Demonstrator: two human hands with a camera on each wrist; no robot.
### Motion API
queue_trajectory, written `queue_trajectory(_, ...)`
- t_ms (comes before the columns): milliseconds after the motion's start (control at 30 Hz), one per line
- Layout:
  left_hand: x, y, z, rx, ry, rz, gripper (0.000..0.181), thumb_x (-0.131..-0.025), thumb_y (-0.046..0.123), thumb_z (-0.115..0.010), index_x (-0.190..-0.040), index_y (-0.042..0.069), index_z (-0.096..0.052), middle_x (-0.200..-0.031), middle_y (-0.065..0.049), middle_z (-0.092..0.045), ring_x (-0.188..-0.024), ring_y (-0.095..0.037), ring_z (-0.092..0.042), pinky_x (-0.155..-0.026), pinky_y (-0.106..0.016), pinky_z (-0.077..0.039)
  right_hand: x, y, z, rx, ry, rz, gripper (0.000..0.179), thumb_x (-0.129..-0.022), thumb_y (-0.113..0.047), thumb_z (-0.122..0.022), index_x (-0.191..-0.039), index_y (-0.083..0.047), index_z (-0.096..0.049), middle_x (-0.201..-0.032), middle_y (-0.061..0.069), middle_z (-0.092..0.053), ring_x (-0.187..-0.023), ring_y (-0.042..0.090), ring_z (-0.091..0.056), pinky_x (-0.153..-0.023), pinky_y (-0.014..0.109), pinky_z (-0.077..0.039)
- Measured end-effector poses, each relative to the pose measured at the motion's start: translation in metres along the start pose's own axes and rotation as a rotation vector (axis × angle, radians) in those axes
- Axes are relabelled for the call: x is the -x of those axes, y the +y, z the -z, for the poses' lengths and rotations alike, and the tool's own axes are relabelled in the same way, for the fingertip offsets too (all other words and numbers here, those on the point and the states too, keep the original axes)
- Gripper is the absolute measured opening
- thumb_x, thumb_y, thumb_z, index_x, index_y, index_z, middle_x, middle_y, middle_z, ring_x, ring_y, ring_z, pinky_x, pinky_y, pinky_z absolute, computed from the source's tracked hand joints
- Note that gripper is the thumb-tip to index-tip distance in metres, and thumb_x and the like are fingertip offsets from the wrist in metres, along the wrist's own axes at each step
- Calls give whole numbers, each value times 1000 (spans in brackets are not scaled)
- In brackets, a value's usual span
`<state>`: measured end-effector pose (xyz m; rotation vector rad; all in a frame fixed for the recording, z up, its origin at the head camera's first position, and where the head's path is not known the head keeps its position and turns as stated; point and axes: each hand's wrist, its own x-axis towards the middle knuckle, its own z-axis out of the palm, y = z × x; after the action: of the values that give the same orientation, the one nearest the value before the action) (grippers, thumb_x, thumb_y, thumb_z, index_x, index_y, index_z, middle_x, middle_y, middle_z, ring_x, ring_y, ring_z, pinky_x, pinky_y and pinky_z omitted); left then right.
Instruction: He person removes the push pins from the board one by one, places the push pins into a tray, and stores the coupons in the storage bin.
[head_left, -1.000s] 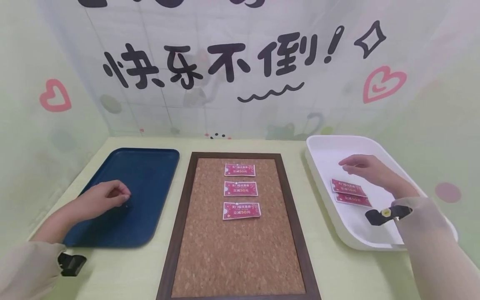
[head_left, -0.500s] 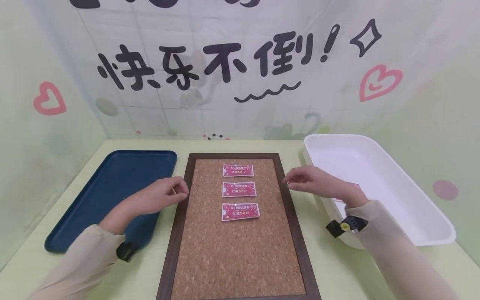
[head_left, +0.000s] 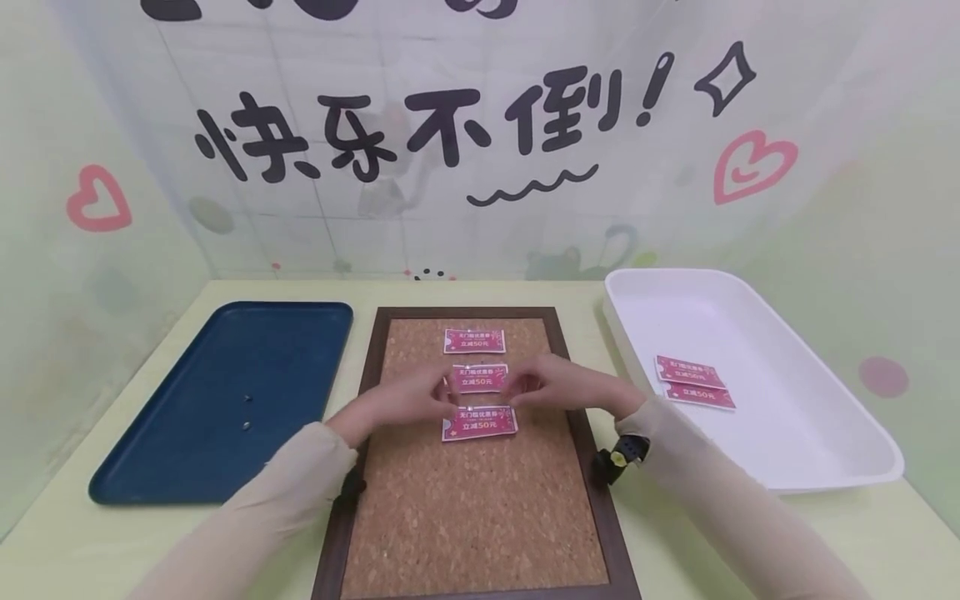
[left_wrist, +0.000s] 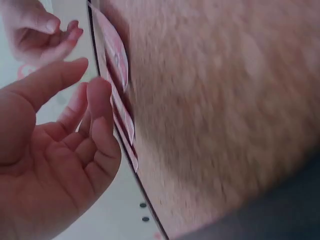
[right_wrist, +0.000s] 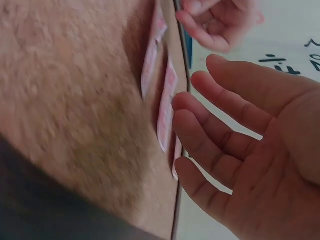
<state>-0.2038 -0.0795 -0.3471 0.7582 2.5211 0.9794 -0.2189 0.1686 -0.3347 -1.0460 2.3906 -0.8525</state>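
Three pink coupons hang in a column on the upper half of a framed cork board (head_left: 480, 508): a top coupon (head_left: 474, 341), a middle coupon (head_left: 480, 378) and a bottom coupon (head_left: 478, 423). My left hand (head_left: 408, 397) hovers over the board at the left ends of the lower two. Its thumb and bent fingers stand apart with nothing visible between them in the left wrist view. Facing it, my right hand (head_left: 558, 386) is at their right ends. In the right wrist view its fingers (right_wrist: 210, 142) are loosely bent and hold nothing.
A dark blue tray (head_left: 300, 333) on the left holds two small pins (head_left: 247, 412). On the right, a white tray (head_left: 810, 433) contains two overlapping pink coupons (head_left: 693, 383). A printed curtain (head_left: 420, 233) stands behind the table.
Both hands have come inward over the cork board, the left from above the blue tray and the right from above the white tray. The coupons have stayed put.
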Motion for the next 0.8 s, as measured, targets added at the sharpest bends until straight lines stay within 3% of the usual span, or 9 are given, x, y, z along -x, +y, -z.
queue_trajectory(200,-15,3,-16,36,12,49,13,-81,4,-67,-88,3,-56,-71,-3,-54,-58,-13,-50,-52,-24,-40,-12,1,-13,-26,-37,32,16,-85,-13,-66,-98,-4,-66,-82,-3,-62,-71,9,-56,-66,26,-48)
queue_trajectory(367,-21,2,-18,68,35,81,12,-81,4,-67,-85,0,-56,-71,-5,-54,-56,-12,-47,-49,-22,-37,-20,4,-19,-2,-6,29,12,-83,-15,-69,-91,-6,-66,-74,-3,-58,-65,9,-52,-61,24,-45)
queue_trajectory(800,-26,2,-23,79,41,131,12,-80,4,-70,-80,1,-57,-69,-5,-56,-56,-13,-51,-49,-22,-39,-29,1,-23,18,8,-130,16,-77,-12,-74,-84,-7,-60,-70,0,-55,-64,13,-48,-58,23,-40)
